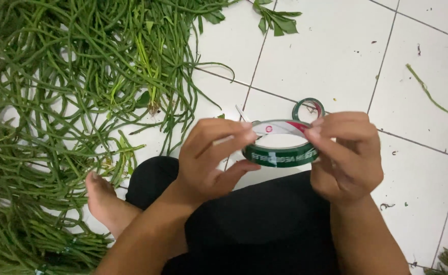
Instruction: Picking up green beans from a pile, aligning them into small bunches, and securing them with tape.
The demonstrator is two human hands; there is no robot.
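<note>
Head view: tape roll [281, 153], green with a white core, is up in front of my lap between both hands. My right hand [347, 155] is clamped on its right rim, fingers curled over the top. My left hand [214, 155] pinches at the left edge, thumb below, index on top, where a loose end seems lifted; no strip pulled out yet. Second, smaller tape ring [309, 108] lies on the white tile floor [336, 51] just behind. Long green stalks [71, 102] are heaped at left; a few low down look tied, most lie loose.
</note>
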